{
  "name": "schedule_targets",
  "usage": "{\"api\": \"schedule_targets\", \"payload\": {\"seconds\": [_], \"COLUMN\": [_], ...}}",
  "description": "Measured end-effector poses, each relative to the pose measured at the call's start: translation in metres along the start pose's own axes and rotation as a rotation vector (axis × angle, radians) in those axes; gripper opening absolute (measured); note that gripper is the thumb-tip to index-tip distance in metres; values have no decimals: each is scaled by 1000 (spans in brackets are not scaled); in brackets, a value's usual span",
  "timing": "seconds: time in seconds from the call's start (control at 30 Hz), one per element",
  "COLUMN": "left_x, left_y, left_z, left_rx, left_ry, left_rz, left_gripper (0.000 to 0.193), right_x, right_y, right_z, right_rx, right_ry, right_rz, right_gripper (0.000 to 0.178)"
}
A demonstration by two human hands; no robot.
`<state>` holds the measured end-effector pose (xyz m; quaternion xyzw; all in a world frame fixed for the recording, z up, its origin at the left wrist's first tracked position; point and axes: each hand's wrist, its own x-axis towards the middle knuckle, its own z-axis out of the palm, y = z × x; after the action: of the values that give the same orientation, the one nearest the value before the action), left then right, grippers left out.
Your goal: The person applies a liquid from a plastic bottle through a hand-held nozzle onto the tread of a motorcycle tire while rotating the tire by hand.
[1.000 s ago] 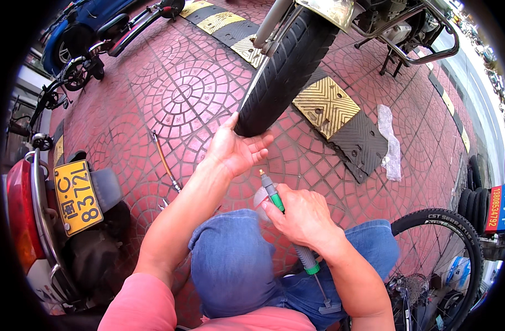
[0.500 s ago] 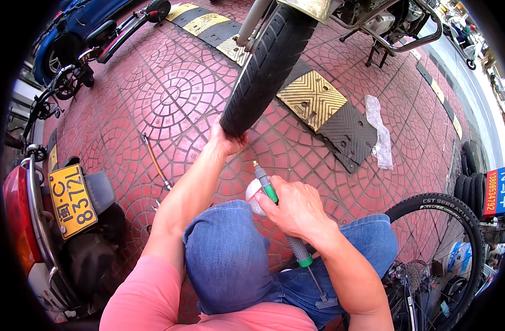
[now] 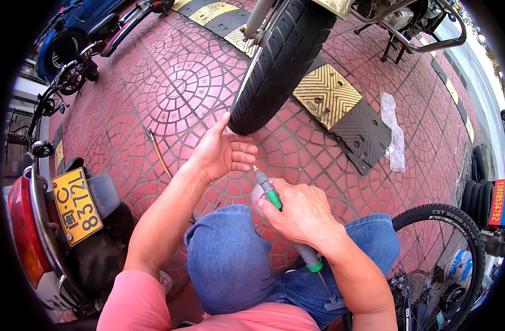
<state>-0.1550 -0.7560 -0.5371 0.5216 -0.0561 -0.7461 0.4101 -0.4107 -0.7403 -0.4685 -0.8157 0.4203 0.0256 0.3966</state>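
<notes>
My right hand (image 3: 301,212) is closed round a hand pump sprayer (image 3: 271,196) with a green and grey body and a brass nozzle tip pointing up and to the left. A thin plunger rod with a flat grey handle (image 3: 333,303) sticks out behind it, over my jeans. Under the sprayer shows part of a whitish rounded thing (image 3: 258,192), mostly hidden by my hand. My left hand (image 3: 222,150) is open, palm up and fingers apart, just below a motorcycle's front tyre (image 3: 282,71). One digit reaches up beside the tyre's edge; whether it touches, I cannot tell.
A black-and-yellow ramp (image 3: 340,110) lies right of the tyre, with bubble wrap (image 3: 393,132) beside it. A brown-handled rod (image 3: 160,154) rests on the red paving to the left. A parked motorbike (image 3: 34,231) stands near left, and a bicycle wheel (image 3: 476,237) near right.
My left hand has come off the tyre's underside and turned palm up, lower and nearer the nozzle. The right hand still holds the sprayer. The whole view has shifted slightly.
</notes>
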Motion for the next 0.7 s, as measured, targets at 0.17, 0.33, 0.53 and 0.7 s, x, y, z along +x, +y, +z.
{"api": "schedule_targets", "payload": {"seconds": [0.17,0.33,0.53,0.7], "left_x": [-42,-81,-31,-31], "left_y": [25,114,126,74], "left_z": [23,101,68,18], "left_rx": [951,918,1493,1419], "left_ry": [270,4,283,96], "left_rz": [732,1331,919,752], "left_gripper": [38,37,41,64], "right_x": [1,-1,6,16], "right_y": [5,-3,-26,-34], "right_z": [0,2,10,17], "right_rx": [-11,-64,-75,-46], "right_ry": [34,33,101,64], "right_rz": [-27,-77,-189,-139], "right_gripper": [37,34,35,34]}}
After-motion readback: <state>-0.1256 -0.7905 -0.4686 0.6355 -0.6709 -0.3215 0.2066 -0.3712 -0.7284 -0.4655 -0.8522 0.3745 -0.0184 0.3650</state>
